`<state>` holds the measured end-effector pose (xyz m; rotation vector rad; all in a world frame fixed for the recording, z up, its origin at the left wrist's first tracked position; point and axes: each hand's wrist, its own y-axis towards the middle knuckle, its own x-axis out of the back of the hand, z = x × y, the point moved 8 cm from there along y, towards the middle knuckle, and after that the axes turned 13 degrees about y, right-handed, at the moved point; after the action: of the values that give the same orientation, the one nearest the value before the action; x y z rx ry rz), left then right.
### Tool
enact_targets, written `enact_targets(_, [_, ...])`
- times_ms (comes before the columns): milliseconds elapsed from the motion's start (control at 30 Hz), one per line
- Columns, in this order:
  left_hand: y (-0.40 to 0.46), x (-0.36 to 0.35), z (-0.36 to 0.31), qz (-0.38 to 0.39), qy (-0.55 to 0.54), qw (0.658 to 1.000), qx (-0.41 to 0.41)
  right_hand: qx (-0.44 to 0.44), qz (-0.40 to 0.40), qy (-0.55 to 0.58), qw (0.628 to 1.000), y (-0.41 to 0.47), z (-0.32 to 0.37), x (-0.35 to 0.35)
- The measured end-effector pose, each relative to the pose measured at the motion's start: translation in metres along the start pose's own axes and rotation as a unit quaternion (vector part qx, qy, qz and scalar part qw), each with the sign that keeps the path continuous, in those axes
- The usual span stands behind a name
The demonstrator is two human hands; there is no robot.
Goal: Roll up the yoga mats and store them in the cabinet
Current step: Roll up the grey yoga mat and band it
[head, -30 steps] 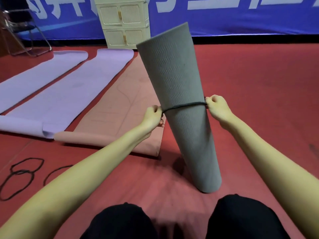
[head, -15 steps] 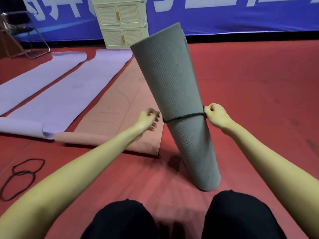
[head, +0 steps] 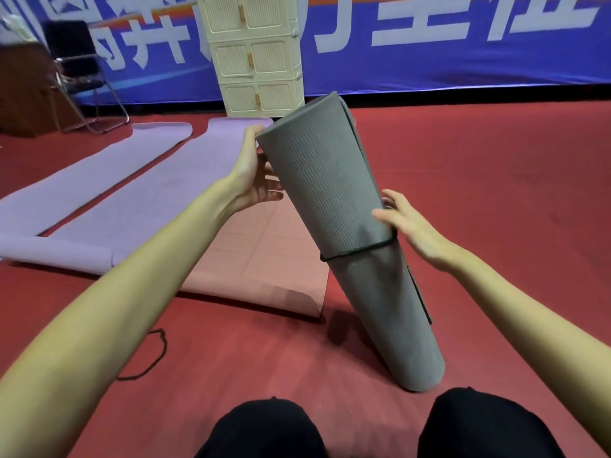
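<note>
Nearest, at six o'clock, the person's dark-clad knees [head: 264, 428] frame the foot of the rolled grey mat [head: 334, 193], which stands on the red floor [head: 496, 193] at about five o'clock and leans up toward twelve, its top tipped to the left. A black elastic band [head: 358, 252] circles it a little below the middle and looks snug. The right hand [head: 413, 229] lies at three o'clock of the roll just above the band, fingers spread and relaxed, thumb touching the foam, gripping nothing. The left hand [head: 254, 173] is higher, at ten o'clock of the roll, palm against its upper edge with the fingers reaching round the side; whether they truly clasp it cannot be told. A loose black band [head: 155, 355] lies on the floor at eight o'clock. Farther out, a pink mat [head: 258, 259] lies flat with its near end curled, then two purple mats [head: 99, 193] stretching toward eleven o'clock, all unrolled. At twelve o'clock stands the cream cabinet [head: 258, 57], doors closed, with a chair [head: 82, 77] to its left. The foam should be light, soft and grippy, but springy: the outer flap on the right side may peel open, so it is best carried with one hand round the banded middle and the other beneath or near an end.
</note>
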<state>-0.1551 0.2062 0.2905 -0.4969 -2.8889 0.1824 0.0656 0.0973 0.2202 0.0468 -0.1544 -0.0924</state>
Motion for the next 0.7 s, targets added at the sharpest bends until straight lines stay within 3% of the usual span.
enact_targets(67, [-0.002, 0.008, 0.002, -0.011, 0.000, 1.000, -0.006, 0.028, 0.028, -0.105, 0.994, -0.004, 0.011, -0.022])
enact_targets(133, [-0.004, 0.013, 0.004, -0.026, -0.006, 1.000, -0.017, 0.079, -0.001, -0.190, 0.979, -0.003, 0.020, -0.039])
enact_targets(233, [-0.005, 0.024, 0.010, -0.063, -0.039, 0.996, -0.045, 0.131, -0.043, -0.217, 0.966, 0.001, 0.028, -0.049])
enact_targets(367, [-0.005, 0.033, 0.009, -0.073, -0.039, 0.993, -0.080, 0.166, -0.028, -0.273, 0.947, 0.009, 0.034, -0.047])
enact_targets(567, [-0.002, 0.025, 0.035, 0.037, 0.031, 0.997, -0.058, 0.272, 0.006, -0.384, 0.882, 0.052, 0.010, -0.018])
enact_targets(700, [0.007, -0.001, 0.076, 0.079, 0.181, 0.974, -0.107, 0.302, 0.016, -0.472, 0.828, 0.077, -0.040, -0.001])
